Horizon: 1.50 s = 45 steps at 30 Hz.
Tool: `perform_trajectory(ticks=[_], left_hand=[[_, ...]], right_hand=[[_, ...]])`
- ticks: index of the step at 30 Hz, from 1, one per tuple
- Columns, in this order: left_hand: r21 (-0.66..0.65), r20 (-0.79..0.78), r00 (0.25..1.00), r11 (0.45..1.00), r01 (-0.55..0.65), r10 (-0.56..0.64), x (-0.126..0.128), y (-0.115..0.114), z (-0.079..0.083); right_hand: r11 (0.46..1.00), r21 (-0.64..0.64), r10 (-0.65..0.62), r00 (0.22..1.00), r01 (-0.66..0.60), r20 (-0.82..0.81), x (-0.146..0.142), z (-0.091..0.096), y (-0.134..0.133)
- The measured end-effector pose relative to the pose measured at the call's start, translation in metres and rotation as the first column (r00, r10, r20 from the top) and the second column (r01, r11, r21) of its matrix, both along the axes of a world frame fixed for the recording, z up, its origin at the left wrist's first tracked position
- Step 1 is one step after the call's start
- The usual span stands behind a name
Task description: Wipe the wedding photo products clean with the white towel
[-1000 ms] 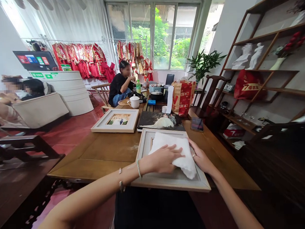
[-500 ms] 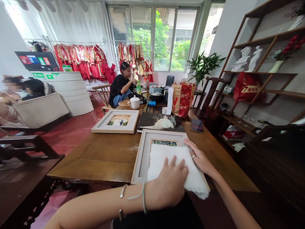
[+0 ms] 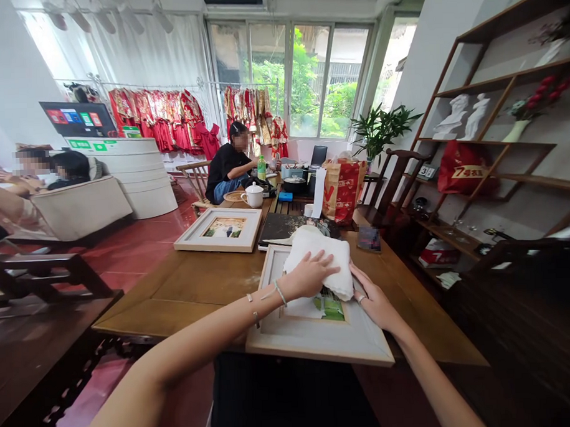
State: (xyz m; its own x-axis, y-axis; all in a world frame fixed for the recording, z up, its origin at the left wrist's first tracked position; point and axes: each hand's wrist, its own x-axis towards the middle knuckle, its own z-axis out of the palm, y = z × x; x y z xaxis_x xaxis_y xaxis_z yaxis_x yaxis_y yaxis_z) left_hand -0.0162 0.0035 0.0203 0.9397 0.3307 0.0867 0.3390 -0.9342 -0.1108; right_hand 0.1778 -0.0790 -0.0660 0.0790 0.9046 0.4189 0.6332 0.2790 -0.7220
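A light wooden picture frame (image 3: 317, 337) with a wide pale mat lies at the table's near edge. The photo in it shows green and white parts, and its upper portion is covered. Across the frame's top rests a bunched white cloth (image 3: 321, 243). My left hand (image 3: 310, 275) lies flat on this cloth, fingers spread. At the frame's right edge, my right hand (image 3: 375, 304) holds the side, with a ring on one finger. Beyond, to the left, a second picture frame (image 3: 192, 241) lies face up. A dark album (image 3: 276, 226) with a pale figure touches the near frame's far side.
On the wooden table (image 3: 175, 292) stand a white lidded cup (image 3: 253, 194), a red paper bag (image 3: 344, 186) and a green bottle (image 3: 261, 167). A phone-like dark object (image 3: 369, 238) lies at right. Another person (image 3: 227, 165) sits at the far end. Shelves (image 3: 488, 144) stand right.
My left hand has pushed the cloth away from me, up to the frame's far part, uncovering the lower photo and mat. My right hand stays at the right edge. The view has tipped slightly upward.
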Motion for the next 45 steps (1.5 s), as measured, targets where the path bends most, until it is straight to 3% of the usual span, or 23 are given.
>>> perform_trajectory(ticks=[4, 9, 13, 16, 20, 24, 27, 32, 38, 41, 45], left_hand=[[-0.150, -0.061, 0.998, 0.989, -0.015, 0.006, -0.009, -0.014, 0.000], [-0.260, -0.016, 0.997, 0.963, 0.066, -0.072, -0.030, -0.075, 0.020], [-0.279, -0.036, 0.999, 0.960, -0.004, -0.006, -0.041, -0.112, 0.035], [-0.230, -0.048, 0.992, 0.966, -0.121, 0.112, -0.037, -0.108, 0.028], [-0.105, -0.056, 0.964, 0.959, -0.263, 0.259, -0.020, -0.072, 0.005], [-0.011, -0.026, 0.961, 0.961, -0.275, 0.274, -0.001, -0.036, -0.007], [-0.018, -0.011, 0.973, 0.973, -0.231, 0.231, 0.008, -0.024, -0.012], [-0.089, 0.023, 0.994, 0.991, -0.101, 0.103, 0.001, -0.039, -0.014], [-0.233, -0.049, 0.997, 0.971, 0.048, -0.061, -0.031, -0.087, 0.018], [-0.230, -0.074, 0.997, 0.973, -0.014, -0.003, -0.040, -0.102, 0.024], [-0.125, -0.110, 0.981, 0.977, -0.172, 0.159, -0.031, -0.090, 0.010]], right_hand=[[0.999, 0.004, 0.038, 0.999, -0.038, -0.004, 0.005, -0.005, 0.007], [0.996, 0.032, 0.080, 0.997, -0.081, 0.010, 0.009, -0.001, 0.015], [0.996, 0.023, 0.085, 0.996, -0.085, 0.015, 0.011, 0.008, 0.016], [0.997, -0.001, 0.082, 0.996, -0.082, 0.018, 0.008, 0.014, 0.013], [0.996, -0.025, 0.090, 0.996, -0.089, 0.030, 0.004, 0.014, 0.009], [0.997, -0.032, 0.074, 0.997, -0.073, 0.019, 0.006, 0.003, 0.008], [0.998, -0.044, 0.046, 0.999, -0.047, -0.024, 0.008, -0.004, 0.009], [0.998, -0.052, 0.043, 0.995, -0.048, -0.090, 0.009, -0.009, 0.012], [0.997, -0.031, 0.074, 0.996, -0.076, -0.057, 0.011, -0.003, 0.016], [0.997, -0.013, 0.077, 0.997, -0.077, -0.022, 0.011, 0.002, 0.017], [0.998, -0.022, 0.063, 0.998, -0.063, 0.023, 0.008, 0.004, 0.015]])
